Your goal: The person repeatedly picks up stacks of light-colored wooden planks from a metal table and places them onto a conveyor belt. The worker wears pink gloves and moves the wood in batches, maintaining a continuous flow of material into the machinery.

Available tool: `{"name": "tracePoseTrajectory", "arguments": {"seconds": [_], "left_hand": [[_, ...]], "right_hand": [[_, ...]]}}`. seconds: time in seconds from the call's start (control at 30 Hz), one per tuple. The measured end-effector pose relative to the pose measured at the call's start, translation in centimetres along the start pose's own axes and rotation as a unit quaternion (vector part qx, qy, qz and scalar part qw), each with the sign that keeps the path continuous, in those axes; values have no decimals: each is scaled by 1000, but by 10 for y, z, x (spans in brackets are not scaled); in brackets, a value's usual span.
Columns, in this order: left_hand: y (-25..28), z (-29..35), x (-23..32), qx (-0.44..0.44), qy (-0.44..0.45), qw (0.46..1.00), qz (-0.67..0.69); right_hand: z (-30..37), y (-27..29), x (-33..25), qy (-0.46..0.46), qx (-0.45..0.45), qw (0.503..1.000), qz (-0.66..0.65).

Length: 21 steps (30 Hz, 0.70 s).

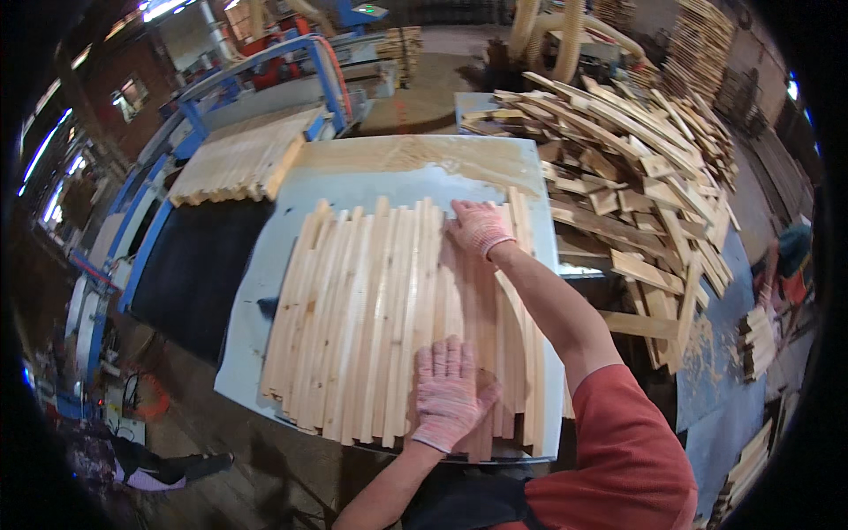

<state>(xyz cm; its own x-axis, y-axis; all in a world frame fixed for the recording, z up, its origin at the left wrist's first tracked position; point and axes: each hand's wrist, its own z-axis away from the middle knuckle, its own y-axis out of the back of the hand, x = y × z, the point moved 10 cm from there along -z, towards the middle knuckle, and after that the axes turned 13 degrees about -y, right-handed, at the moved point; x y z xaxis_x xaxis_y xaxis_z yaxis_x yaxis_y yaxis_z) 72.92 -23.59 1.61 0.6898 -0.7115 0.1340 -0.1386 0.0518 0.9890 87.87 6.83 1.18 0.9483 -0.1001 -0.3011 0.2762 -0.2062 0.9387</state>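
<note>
A layer of long, pale wooden strips point(353, 309) lies side by side on a light blue-grey table point(250, 353), their ends uneven. Both hands wear pinkish-white knitted gloves. My left hand point(450, 393) rests flat on the near part of the strips, fingers stretched toward the far side and thumb out to the right. Farther off, my right hand point(480, 225) lies across the strips close to their far ends, its fingers pointing left. A few strips on the right, under my right forearm, sit apart and slightly askew.
Right of the table, a big jumbled heap of wooden offcuts point(636, 194) is piled up. At the far left, more strips point(243, 159) lie together by a blue-framed machine point(327, 79) with a black belt point(199, 274). Sawdust point(380, 152) covers the table's far edge. Another person point(791, 256) is at the far right.
</note>
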Motion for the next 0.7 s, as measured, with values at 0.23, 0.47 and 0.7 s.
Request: {"name": "tracePoseTrajectory", "arguments": {"seconds": [0.23,0.47,0.7], "left_hand": [[-6,10,-13,3,56,998,40],[-14,22,-21,104,82,984,117],[55,41,-13,221,99,944,224]], "right_hand": [[-9,29,-22,-107,-80,988,-72],[24,121,-18,-83,-47,851,-516],[193,142,-43,-124,-219,807,-533]]}}
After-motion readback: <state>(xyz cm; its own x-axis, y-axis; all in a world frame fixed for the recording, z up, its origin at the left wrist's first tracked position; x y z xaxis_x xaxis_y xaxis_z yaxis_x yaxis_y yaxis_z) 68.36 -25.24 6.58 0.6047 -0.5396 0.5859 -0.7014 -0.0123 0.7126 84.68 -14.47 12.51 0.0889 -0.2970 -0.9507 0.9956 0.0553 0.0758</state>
